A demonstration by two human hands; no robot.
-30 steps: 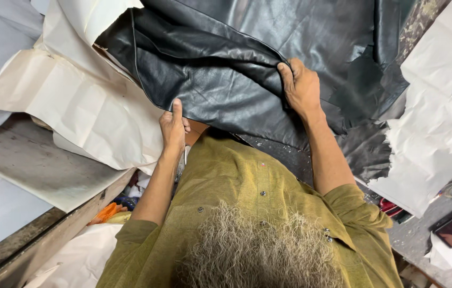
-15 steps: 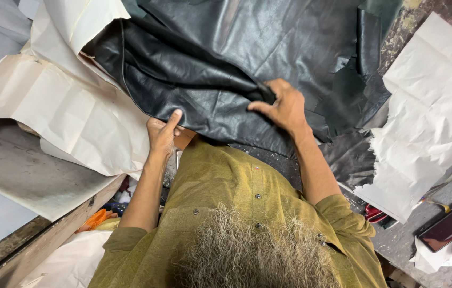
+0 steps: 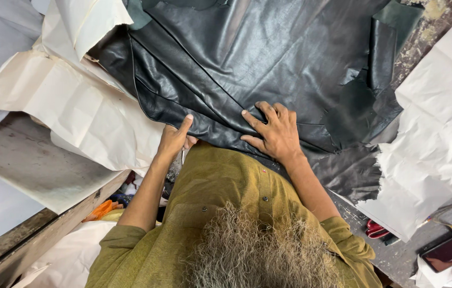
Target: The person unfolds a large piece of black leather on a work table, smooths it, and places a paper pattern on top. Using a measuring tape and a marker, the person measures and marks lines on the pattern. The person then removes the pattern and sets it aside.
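Black leather under splayed right fingers

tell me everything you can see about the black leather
The black leather is a large, glossy, finely creased sheet spread over the table, with folded layers along its near edge and ragged cut-outs at the right. The right hand lies flat on it, fingers spread; the left hand pinches its near edge.

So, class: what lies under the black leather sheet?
Cream paper shows beneath the black leather sheet at its left edge, worn table at right. Everything under its middle is covered.
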